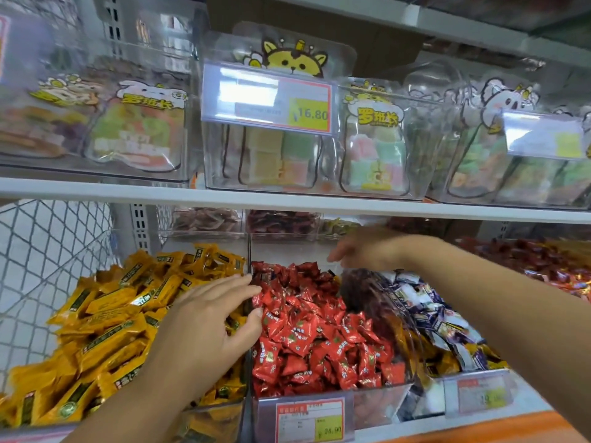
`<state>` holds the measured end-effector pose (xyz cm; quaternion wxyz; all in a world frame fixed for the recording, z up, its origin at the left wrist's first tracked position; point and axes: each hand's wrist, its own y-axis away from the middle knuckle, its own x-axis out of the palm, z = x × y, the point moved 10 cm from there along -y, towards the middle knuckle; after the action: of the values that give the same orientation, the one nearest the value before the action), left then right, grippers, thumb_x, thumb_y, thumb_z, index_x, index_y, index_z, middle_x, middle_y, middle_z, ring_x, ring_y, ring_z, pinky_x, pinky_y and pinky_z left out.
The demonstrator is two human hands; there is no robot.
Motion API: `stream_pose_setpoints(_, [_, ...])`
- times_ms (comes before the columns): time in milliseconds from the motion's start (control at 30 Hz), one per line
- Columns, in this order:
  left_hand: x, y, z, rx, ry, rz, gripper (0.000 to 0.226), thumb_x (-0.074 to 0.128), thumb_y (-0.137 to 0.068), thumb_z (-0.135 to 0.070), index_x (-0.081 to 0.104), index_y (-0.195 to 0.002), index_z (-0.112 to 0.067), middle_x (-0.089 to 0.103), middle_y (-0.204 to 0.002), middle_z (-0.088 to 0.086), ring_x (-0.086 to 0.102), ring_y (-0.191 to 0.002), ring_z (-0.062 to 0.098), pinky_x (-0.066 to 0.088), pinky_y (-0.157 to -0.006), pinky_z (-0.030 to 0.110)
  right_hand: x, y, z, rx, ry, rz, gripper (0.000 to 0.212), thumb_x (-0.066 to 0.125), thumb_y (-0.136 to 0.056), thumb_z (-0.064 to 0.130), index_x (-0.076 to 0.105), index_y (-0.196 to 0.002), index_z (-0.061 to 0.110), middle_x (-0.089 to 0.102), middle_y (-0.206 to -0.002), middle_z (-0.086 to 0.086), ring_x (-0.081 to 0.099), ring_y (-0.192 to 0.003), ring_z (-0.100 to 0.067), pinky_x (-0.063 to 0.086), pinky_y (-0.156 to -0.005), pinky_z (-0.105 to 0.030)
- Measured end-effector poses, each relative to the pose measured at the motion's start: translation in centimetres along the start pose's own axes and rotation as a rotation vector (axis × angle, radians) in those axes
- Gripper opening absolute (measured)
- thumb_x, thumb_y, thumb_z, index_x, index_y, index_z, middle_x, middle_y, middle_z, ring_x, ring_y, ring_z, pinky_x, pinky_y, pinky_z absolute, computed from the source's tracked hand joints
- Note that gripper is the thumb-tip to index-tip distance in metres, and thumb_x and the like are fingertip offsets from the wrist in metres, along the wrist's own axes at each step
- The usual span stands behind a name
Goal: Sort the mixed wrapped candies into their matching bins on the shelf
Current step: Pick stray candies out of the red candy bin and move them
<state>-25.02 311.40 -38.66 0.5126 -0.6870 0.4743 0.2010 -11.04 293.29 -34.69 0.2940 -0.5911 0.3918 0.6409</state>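
Note:
Three clear bins stand side by side on the lower shelf. Yellow wrapped candies (105, 318) fill the left one. Red wrapped candies (307, 334) fill the middle one. The right bin holds white and purple wrapped candies (438, 318) mixed with some yellow ones. My left hand (208, 321) lies over the divider between the yellow and red bins, fingers spread, thumb touching the red candies. My right hand (361, 247) reaches to the back of the red bin, blurred; whether it holds anything is unclear.
The white upper shelf (287, 199) hangs low over the bins and carries clear boxes of bagged jelly sweets. Smaller bins (281, 223) sit at the back. A wire mesh panel (48, 251) closes the left side. Price tags (308, 418) hang on the bin fronts.

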Motion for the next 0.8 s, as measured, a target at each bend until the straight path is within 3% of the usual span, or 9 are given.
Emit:
stream_pose_setpoints(133, [0.4,-0.1,0.6,0.001,0.007,0.028,0.070,0.011,-0.073,-0.073,0.047,-0.129,-0.053,0.023,-0.133,-0.043,0.011,-0.125,-0.022,0.006,-0.107,0.015,4.2,-6.4,-0.6,0.018,0.252,0.118,0.055,0.057,-0.087,0.001,0.052,-0.136,0.025,0.048,-0.143,-0.004,0.049,-0.126,-0.023,0.043,-0.102,-0.031])
stream_pose_setpoints(300, [0.9,-0.5,0.7,0.024,-0.009,0.033,0.064,0.011,-0.074,-0.073,0.045,-0.126,-0.058,0.023,-0.135,-0.043,0.013,-0.129,-0.019,0.007,-0.108,0.021,6.7,-9.4,-2.2,0.056,0.530,0.188,0.085,0.078,-0.073,0.028,0.032,-0.139,0.055,0.035,-0.140,-0.011,0.035,-0.129,-0.037,0.042,-0.098,-0.043])
stream_pose_setpoints(433, [1.1,-0.4,1.0,0.047,0.003,0.022,0.044,0.037,-0.084,-0.060,0.064,-0.115,-0.045,0.055,-0.129,-0.027,0.042,-0.121,-0.006,0.030,-0.100,0.031,6.6,-9.8,-1.4,-0.017,0.610,0.198,0.068,0.073,-0.077,0.039,0.041,-0.136,0.049,0.047,-0.123,-0.007,0.047,-0.116,-0.032,0.044,-0.091,-0.039])
stream_pose_setpoints(533, [0.8,-0.4,0.8,0.062,0.015,-0.011,0.044,0.037,-0.084,-0.059,0.065,-0.114,-0.044,0.056,-0.127,-0.027,0.041,-0.120,-0.007,0.031,-0.100,0.032,7.0,-9.9,-0.9,-0.055,0.654,0.226,0.055,0.070,-0.079,0.035,0.051,-0.131,0.039,0.057,-0.116,-0.004,0.056,-0.109,-0.028,0.047,-0.091,-0.036])
stream_pose_setpoints(667, [0.5,-0.3,0.2,0.095,-0.010,-0.038,0.040,0.040,-0.084,-0.056,0.068,-0.110,-0.042,0.061,-0.122,-0.024,0.041,-0.113,-0.010,0.035,-0.096,0.030,9.1,-10.0,-1.1,-0.011,0.681,0.276,0.057,0.059,-0.091,0.022,0.037,-0.143,0.032,0.053,-0.130,-0.005,0.052,-0.118,-0.027,0.038,-0.082,-0.033])
stream_pose_setpoints(800, [0.3,-0.2,0.2,0.089,0.005,-0.058,0.041,0.040,-0.083,-0.057,0.068,-0.110,-0.042,0.061,-0.123,-0.025,0.038,-0.114,-0.012,0.034,-0.098,0.030,10.1,-10.1,-0.7,-0.041,0.587,0.290,0.053,0.053,-0.093,0.015,0.040,-0.143,0.029,0.053,-0.135,-0.005,0.051,-0.120,-0.028,0.044,-0.095,-0.036])
